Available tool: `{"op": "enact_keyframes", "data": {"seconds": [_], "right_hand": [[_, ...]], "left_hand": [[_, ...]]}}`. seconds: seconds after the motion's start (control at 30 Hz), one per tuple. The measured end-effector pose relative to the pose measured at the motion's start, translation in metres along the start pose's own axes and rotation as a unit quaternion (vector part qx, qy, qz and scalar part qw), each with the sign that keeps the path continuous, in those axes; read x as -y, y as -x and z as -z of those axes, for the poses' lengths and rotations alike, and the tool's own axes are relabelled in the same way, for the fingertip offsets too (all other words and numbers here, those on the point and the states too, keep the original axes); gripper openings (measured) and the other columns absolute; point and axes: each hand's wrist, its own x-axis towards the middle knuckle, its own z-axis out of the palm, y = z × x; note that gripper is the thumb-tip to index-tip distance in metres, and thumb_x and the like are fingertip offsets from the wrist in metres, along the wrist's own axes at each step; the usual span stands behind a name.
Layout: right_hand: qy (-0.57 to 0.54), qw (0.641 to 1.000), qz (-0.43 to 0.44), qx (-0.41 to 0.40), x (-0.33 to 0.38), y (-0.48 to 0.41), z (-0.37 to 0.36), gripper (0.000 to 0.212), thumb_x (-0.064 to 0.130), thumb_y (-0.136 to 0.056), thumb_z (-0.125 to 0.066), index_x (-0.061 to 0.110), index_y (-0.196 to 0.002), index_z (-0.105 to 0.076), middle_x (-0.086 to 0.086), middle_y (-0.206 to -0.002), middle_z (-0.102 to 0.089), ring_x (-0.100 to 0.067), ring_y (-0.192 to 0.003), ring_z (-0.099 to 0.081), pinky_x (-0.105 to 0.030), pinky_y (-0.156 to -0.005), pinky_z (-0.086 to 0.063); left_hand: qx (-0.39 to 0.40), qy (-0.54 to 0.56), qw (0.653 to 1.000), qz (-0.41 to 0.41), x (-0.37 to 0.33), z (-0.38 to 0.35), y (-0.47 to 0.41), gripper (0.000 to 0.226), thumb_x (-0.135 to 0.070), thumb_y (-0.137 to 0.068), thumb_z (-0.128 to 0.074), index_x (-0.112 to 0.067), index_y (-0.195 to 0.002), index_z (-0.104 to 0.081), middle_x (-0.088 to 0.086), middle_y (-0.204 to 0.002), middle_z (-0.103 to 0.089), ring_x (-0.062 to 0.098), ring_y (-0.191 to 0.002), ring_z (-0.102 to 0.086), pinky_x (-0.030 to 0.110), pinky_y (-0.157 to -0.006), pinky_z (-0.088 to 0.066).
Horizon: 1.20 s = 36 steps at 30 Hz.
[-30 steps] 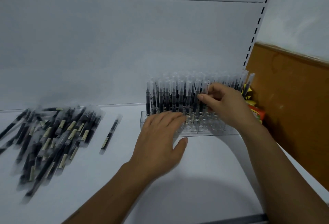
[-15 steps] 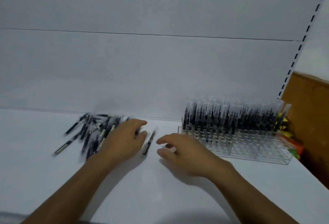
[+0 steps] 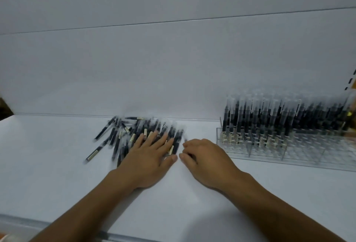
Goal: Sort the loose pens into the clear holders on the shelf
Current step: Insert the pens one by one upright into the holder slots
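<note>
While the left grip (image 3: 149, 155) lies flat and open on the loose pens (image 3: 115, 136), the right grip (image 3: 204, 155) curls, its hold unclear; pressure may roll pens off the shelf (image 3: 57, 164).

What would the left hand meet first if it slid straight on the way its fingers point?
The left hand lies flat on the loose pens; straight on it would push more of that pile, then probably reach the back panel.

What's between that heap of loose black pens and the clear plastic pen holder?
Head view: the person's right hand, curled over one stray black pen; then only a narrow strip of white shelf before the clear plastic holder.
</note>
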Motion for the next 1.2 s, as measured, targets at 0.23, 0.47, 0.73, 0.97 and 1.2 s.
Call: {"op": "enact_keyframes", "data": {"seconds": [0.23,0.47,0.73,0.97,1.2], "right_hand": [[-0.022,0.999,-0.045,-0.012,0.001,0.003,0.003,0.026,0.04,-0.097,-0.052,0.025,-0.114,-0.064,0.005,-0.112,-0.05,-0.017,-0.092,-0.058,-0.025,-0.076,-0.044],[0.048,0.997,-0.055,-0.016,0.002,0.004,0.004,0.028,0.045,-0.096,-0.047,0.023,-0.111,-0.058,0.002,-0.103,-0.057,-0.024,-0.089,-0.058,-0.031,-0.07,-0.036],[0.002,0.998,-0.069,0.015,-0.004,0.006,0.008,0.013,0.031,-0.092,-0.048,0.025,-0.103,-0.053,0.004,-0.082,-0.059,-0.02,-0.077,-0.05,-0.029,-0.063,-0.031],[-0.093,0.992,-0.086,0.001,-0.004,0.002,0.006,0.011,0.025,-0.088,-0.051,0.026,-0.097,-0.043,0.01,-0.063,-0.051,-0.015,-0.068,-0.051,-0.027,-0.054,-0.033],[-0.133,0.987,-0.088,-0.026,-0.001,0.002,0.015,0.018,0.024,-0.09,-0.052,0.024,-0.103,-0.039,0.006,-0.066,-0.062,-0.017,-0.074,-0.059,-0.031,-0.065,-0.046]], "left_hand": [[0.061,0.035,0.997,-0.01,0.0,0.017,-0.003,0.078,-0.076,-0.084,-0.004,-0.04,-0.152,-0.014,-0.017,-0.159,-0.004,0.011,-0.148,0.002,0.042,-0.12,0.004],[-0.077,0.024,0.997,-0.001,-0.02,0.044,-0.046,0.035,-0.05,-0.091,-0.052,-0.021,-0.092,-0.072,-0.002,-0.09,-0.065,0.017,-0.084,-0.058,0.034,-0.075,-0.049],[0.073,-0.006,0.993,0.094,-0.032,0.048,-0.085,0.035,-0.042,-0.084,-0.062,-0.016,-0.063,-0.052,-0.002,-0.065,-0.054,0.012,-0.06,-0.05,0.025,-0.05,-0.033],[0.15,0.016,0.98,0.128,-0.038,0.06,-0.095,0.03,-0.031,-0.086,-0.062,-0.012,-0.064,-0.051,0.0,-0.065,-0.052,0.014,-0.057,-0.049,0.026,-0.049,-0.035],[0.069,0.103,0.983,0.137,-0.025,0.049,-0.073,0.028,-0.029,-0.087,-0.058,-0.01,-0.066,-0.058,0.003,-0.065,-0.06,0.015,-0.059,-0.054,0.025,-0.051,-0.039]]}}
